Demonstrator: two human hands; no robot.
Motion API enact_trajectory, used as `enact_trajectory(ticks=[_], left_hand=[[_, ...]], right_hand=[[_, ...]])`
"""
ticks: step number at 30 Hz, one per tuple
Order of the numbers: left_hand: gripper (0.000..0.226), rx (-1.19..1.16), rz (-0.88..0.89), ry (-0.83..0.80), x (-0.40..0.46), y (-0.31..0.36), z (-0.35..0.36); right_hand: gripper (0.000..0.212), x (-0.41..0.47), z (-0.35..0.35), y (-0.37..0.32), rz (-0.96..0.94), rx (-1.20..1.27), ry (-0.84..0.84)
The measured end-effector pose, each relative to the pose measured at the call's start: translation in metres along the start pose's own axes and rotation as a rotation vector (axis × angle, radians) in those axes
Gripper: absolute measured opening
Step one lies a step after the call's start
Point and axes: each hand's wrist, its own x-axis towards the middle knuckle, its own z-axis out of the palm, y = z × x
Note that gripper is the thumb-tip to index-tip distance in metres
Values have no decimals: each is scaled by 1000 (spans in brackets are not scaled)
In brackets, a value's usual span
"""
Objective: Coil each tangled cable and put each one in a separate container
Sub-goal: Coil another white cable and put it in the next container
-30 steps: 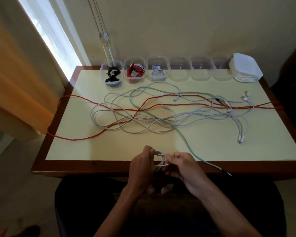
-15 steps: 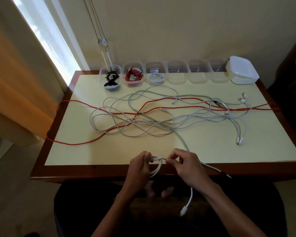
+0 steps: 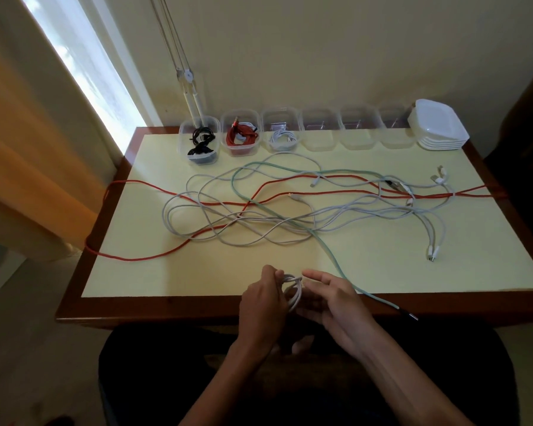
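White cable (image 3: 293, 290), coiled into a small bundle, sits between my two hands at the near edge of the table (image 3: 197, 272). My left hand (image 3: 263, 298) grips the coil with curled fingers; most of the loop is hidden behind that hand and my right palm, so I cannot make out how many turns it has. My right hand (image 3: 331, 298) is beside the coil with fingers loosely extended; its fingertips touch the wrap, but I cannot tell whether they pinch it.

No writing or brand shows on anything.

Half a second ago a loose end with its plug hung down below my right hand; now it is out of sight, and my right fingers have opened from the pinch they held.

Across the middle of the table lies the tangle (image 3: 259, 222) of white, red and pale green cables. The green cable (image 3: 330, 256) runs to the near edge, its dark tip past the rim.

Along the far edge stand clear containers (image 3: 320, 130): the leftmost three hold a black coil (image 3: 201, 142), a red coil (image 3: 241, 137) and a white coil (image 3: 283, 139). Stacked white lids (image 3: 437, 130) sit at the far right.
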Motion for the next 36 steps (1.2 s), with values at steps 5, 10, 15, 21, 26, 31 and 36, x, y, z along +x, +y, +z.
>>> enact_trajectory(ticks=[5, 10, 15, 21, 26, 31, 36], left_hand=[[25, -122, 4, -43, -1, 3, 5], [31, -297, -77, -53, -1, 4, 9], [37, -317, -137, -96, -4, 1, 10], [26, -102, -168, 15, -8, -7, 6], [18, 94, -92, 2, -8, -2, -4], [13, 136, -77, -8, -12, 6, -5], [17, 148, -72, 27, -14, 1, -2]], right_hand=[[31, 2, 2, 0, 38, 81, -8], [40, 5, 2, 2, 185, 346, -98], [28, 4, -3, 6, 146, 278, -118], [23, 4, -12, 8, -64, -261, 125], [39, -8, -6, 10, -65, -374, -32], [20, -10, 2, 7, -205, -717, 12], [19, -2, -7, 5, 57, -506, -45]])
